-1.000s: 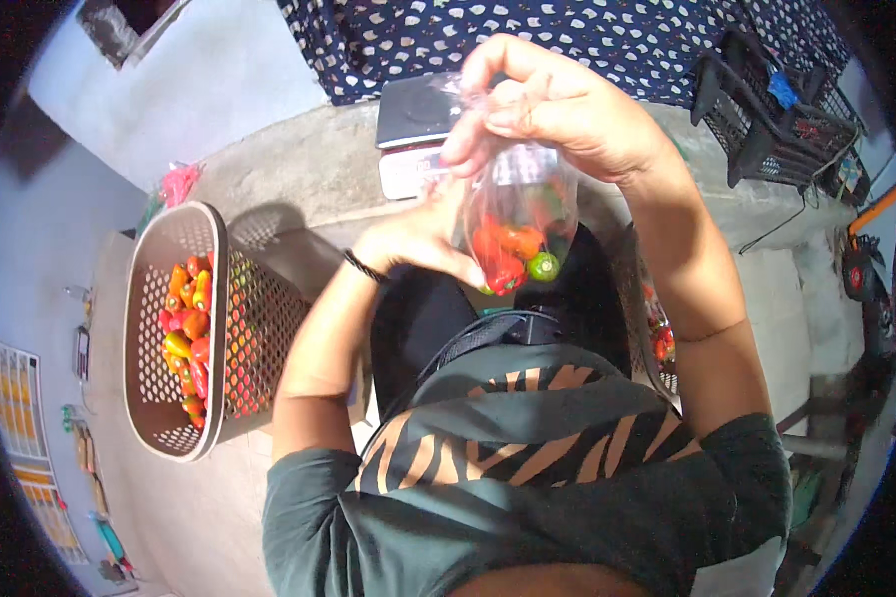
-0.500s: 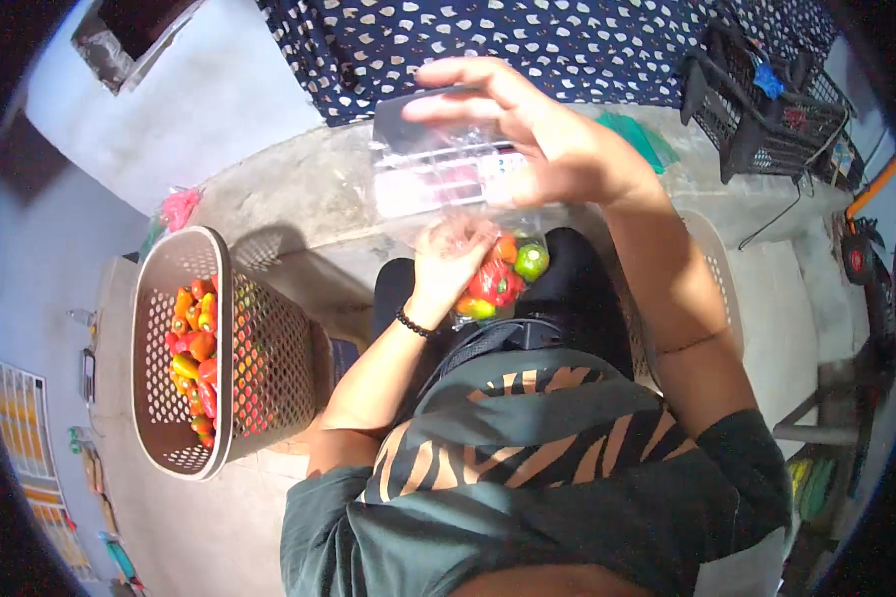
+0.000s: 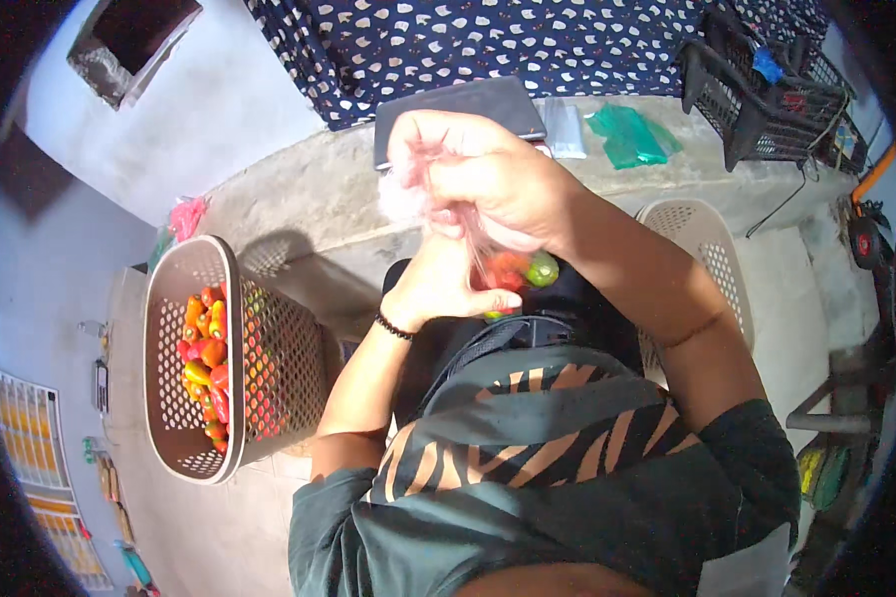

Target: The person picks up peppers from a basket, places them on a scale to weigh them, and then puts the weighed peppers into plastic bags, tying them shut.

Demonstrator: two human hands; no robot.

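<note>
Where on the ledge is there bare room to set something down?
The widest bare patch of ledge lies between the pink bag and the dark scale; a smaller one lies between the green plastic and the black crate. Crowded: the scale's near side, where the right hand holds the bag of peppers and the left hand lies against it.

Bag (image 3: 484, 245): clear thin plastic, partly filled, neck drawn into folds. Top bunched in right hand (image 3: 493, 184); left hand (image 3: 440, 274) clasps its left side. Contents hang low: peppers (image 3: 508, 272), red-orange, one green at right, stem end showing; a yellow-green one below left thumb. Others hidden.
</note>
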